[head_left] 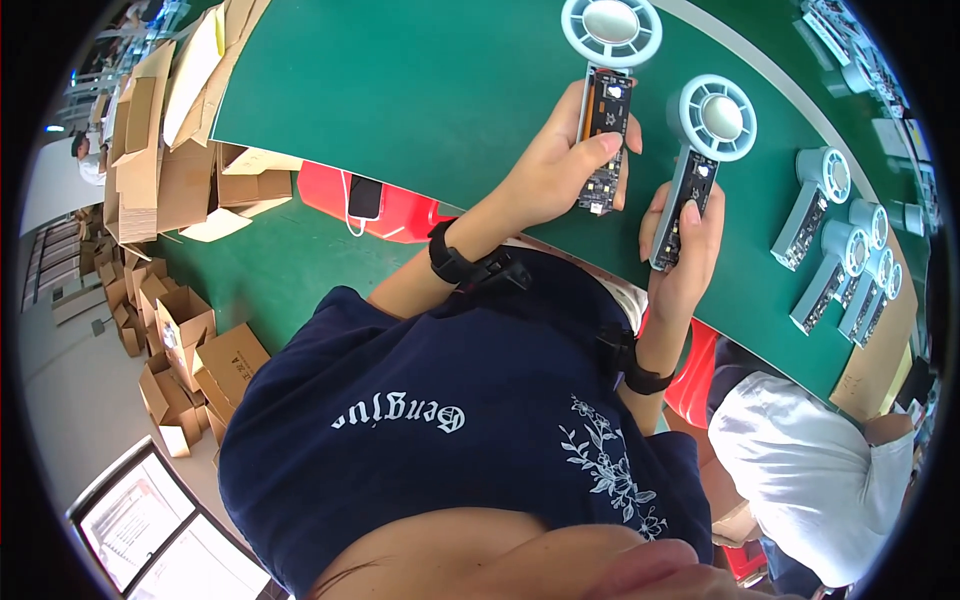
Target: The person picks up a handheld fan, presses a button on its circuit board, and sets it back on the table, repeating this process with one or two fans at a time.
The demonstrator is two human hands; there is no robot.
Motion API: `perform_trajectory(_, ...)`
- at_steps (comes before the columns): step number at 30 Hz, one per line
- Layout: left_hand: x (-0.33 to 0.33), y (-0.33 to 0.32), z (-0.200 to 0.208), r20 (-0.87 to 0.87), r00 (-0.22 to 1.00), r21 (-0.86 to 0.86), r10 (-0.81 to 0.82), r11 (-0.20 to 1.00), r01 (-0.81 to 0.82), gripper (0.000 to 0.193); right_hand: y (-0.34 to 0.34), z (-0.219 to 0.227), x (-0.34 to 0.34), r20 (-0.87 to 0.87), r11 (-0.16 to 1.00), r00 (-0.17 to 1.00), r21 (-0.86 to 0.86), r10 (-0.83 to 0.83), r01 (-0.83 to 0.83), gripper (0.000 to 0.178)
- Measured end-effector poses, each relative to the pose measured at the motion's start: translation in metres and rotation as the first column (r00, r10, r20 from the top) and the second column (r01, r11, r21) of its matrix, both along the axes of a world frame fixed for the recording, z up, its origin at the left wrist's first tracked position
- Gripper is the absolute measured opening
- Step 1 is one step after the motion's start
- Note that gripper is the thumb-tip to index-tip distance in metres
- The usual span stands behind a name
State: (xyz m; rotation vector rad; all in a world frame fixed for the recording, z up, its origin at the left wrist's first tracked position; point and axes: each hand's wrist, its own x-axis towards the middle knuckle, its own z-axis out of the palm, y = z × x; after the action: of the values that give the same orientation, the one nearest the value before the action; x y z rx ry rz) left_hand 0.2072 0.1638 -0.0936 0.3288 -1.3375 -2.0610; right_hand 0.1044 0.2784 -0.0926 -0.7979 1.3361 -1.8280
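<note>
My left hand [555,170] is closed around the handle of a pale blue handheld fan [611,22]. That handle lacks a cover on the upper side, so a dark circuit board [607,105] with a small lit spot shows, and my thumb rests on it. In my right hand [688,245] is a second handheld fan [720,116] of the same kind, gripped by its handle. Its circuit board [695,190] also shows a lit spot, with my thumb across it. Both fans are above the green table [420,90], their round heads pointing away from me.
Several more handheld fans [828,178] with bare boards lie to the right on the table, near a cardboard sheet [865,375]. A person in a white top [800,470] sits at right. Cardboard boxes [185,190] stand at left, and a phone [365,197] lies on a red stool [325,190].
</note>
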Motion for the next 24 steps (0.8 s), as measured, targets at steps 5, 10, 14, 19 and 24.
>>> perform_trajectory(5, 0.0056, -0.0079, 0.0006, -0.012, 0.998, 0.055, -0.056, 0.997, 0.057, 0.046, 0.0005, 0.0009, -0.0016, 0.047, 1.000, 0.999, -0.009, -0.019, 0.020, 0.036)
perform_trajectory(10, 0.0028, -0.0041, 0.0035, 0.039, 0.999, 0.111, -0.001, 0.994, -0.003, 0.055, -0.0003, -0.0036, -0.0052, 0.098, 0.997, 0.995, -0.075, 0.015, -0.007, 0.030)
perform_trajectory(14, 0.0021, -0.0030, 0.0050, 0.114, 0.993, 0.080, 0.023, 0.996, -0.033, 0.052, 0.0003, -0.0035, -0.0045, 0.077, 0.998, 0.997, -0.062, 0.007, -0.003, 0.030)
perform_trajectory(19, 0.0018, -0.0018, -0.0004, 0.109, 0.993, -0.007, 0.037, 0.999, -0.037, 0.049, -0.0004, 0.0010, -0.0019, 0.099, 0.998, 0.995, -0.053, -0.018, 0.024, 0.034)
perform_trajectory(24, 0.0027, -0.0004, 0.0025, 0.170, 0.985, -0.029, 0.038, 0.999, -0.034, 0.047, -0.0001, -0.0010, -0.0001, 0.033, 1.000, 0.999, -0.019, -0.024, 0.024, 0.037)
